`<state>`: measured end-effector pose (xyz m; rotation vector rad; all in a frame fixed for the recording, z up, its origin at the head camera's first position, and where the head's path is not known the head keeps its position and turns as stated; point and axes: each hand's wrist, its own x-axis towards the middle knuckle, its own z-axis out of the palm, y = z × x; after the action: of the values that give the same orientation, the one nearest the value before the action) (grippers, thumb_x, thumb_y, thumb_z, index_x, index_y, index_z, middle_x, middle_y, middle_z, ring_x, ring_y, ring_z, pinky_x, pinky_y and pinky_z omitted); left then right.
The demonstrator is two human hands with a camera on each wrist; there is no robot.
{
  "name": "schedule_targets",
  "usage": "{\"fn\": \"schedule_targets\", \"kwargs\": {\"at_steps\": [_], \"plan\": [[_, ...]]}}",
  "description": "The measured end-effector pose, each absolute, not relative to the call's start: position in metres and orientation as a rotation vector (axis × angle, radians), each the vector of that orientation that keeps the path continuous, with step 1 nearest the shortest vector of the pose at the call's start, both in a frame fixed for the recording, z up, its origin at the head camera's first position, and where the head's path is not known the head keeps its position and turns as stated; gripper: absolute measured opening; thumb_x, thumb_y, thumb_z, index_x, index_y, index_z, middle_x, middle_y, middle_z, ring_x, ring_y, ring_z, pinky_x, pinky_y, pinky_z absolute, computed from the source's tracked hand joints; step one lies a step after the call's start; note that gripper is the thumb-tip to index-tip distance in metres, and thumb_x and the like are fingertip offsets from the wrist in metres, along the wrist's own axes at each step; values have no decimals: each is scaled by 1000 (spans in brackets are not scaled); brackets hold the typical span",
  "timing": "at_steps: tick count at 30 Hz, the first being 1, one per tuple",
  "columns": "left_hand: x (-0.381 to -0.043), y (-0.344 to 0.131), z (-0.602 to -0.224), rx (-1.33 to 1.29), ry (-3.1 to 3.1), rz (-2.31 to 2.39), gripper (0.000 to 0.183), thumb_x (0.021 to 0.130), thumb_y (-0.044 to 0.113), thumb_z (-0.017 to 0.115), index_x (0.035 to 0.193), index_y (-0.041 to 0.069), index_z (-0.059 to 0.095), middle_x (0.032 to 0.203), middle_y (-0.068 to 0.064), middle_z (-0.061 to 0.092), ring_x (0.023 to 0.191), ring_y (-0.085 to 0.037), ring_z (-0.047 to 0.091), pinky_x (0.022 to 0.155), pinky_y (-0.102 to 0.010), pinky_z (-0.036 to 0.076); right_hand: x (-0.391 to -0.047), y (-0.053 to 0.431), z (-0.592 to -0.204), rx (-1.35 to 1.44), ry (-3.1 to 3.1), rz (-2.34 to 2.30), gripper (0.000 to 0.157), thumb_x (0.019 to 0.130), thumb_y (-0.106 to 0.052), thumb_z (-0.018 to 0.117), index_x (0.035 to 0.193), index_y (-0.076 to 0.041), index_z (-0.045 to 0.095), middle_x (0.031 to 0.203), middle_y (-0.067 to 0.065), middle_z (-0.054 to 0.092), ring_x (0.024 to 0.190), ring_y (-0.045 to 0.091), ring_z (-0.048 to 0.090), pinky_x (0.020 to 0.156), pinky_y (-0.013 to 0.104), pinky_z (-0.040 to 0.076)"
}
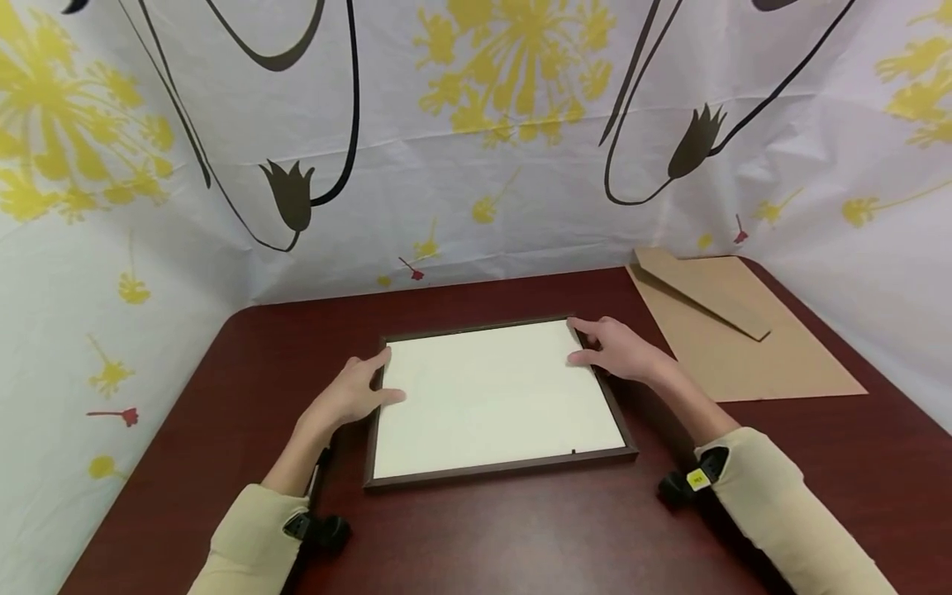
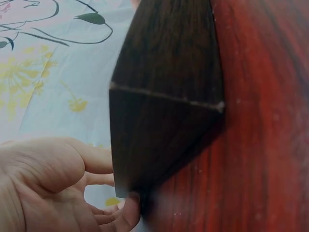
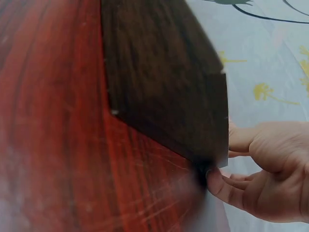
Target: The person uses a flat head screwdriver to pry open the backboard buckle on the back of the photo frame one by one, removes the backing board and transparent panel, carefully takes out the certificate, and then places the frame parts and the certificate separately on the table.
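A dark wood-grain picture frame point(image 1: 502, 469) with a cream panel point(image 1: 498, 397) filling it lies on the table. My left hand point(image 1: 353, 395) grips its left side, thumb over the panel's edge. On the opposite side my right hand point(image 1: 617, 351) grips it near the far right corner, thumb also over the panel. In the left wrist view the frame's dark outer side point(image 2: 166, 58) meets at a corner, fingers curled at the far end. The right wrist view shows another outer side point(image 3: 159, 63) with fingers at its edge. A small dark tab point(image 1: 573, 452) shows by the near rim.
A brown cardboard sheet point(image 1: 788, 364) lies at the right back of the reddish-brown table point(image 1: 506, 545), with a folded cardboard strip point(image 1: 699, 293) on top. Behind and beside the table hangs a white cloth point(image 1: 461, 190) with flower prints.
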<state>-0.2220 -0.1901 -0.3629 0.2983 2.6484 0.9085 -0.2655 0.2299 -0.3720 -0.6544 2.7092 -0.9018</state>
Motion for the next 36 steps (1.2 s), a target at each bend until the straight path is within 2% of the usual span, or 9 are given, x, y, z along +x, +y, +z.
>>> {"fn": "schedule_targets", "kwargs": {"at_steps": [2,3,5,10,16,20,23,29,36], "plan": [[-221,-192,-363,312,2642,902,77,101,21,64,158,-3,18,160,-35,14,148,-51,6,112,-65,24,-264,228,-371,-635,2679,-895,71,101,-22,64,156,5,28,115,26,51,98,31,46,78,42,38],[-221,-192,-363,316,2637,904,77,101,22,64,158,-4,18,160,-34,15,148,-52,6,112,-66,24,-263,227,-371,-628,2666,-887,72,101,-22,64,156,5,26,127,29,45,109,33,44,81,44,38],[-221,-193,-363,324,2632,905,78,101,22,64,158,-4,18,160,-34,15,148,-52,6,112,-66,24,-263,225,-369,-609,2638,-863,74,102,-23,62,157,5,21,139,34,37,120,37,42,86,45,40],[-220,-194,-362,330,2619,908,76,101,21,64,158,-4,19,159,-36,14,148,-52,7,110,-66,27,-262,222,-366,-587,2646,-765,77,103,-29,62,158,4,20,144,36,33,129,40,40,93,48,42],[-219,-192,-359,332,2605,883,74,102,22,62,158,-4,20,158,-39,8,147,-53,7,109,-66,28,-260,221,-364,-609,2695,-685,78,100,-32,65,156,5,26,144,37,35,125,40,45,90,47,44],[-217,-191,-358,336,2593,867,74,103,22,61,158,-4,19,158,-41,3,147,-53,7,110,-66,28,-259,220,-363,-632,2722,-671,73,99,-29,67,154,4,33,134,33,44,109,33,50,82,42,43],[-216,-191,-358,332,2582,883,74,103,22,61,158,-4,18,158,-40,1,147,-53,5,111,-65,27,-257,220,-362,-625,2726,-683,68,98,-27,68,153,1,38,123,27,46,100,30,46,78,40,42],[-215,-190,-358,318,2558,915,75,103,21,61,158,-3,16,159,-39,-2,148,-52,1,112,-65,24,-254,217,-360,-684,2738,-707,57,99,-21,67,148,1,48,103,15,38,95,27,36,72,37,39],[-215,-190,-357,293,2548,925,76,103,22,61,159,-2,15,160,-37,-4,148,-51,-1,113,-66,21,-254,218,-354,-785,2737,-784,57,100,-21,66,148,3,46,104,11,62,91,26,53,81,43,43]]}}
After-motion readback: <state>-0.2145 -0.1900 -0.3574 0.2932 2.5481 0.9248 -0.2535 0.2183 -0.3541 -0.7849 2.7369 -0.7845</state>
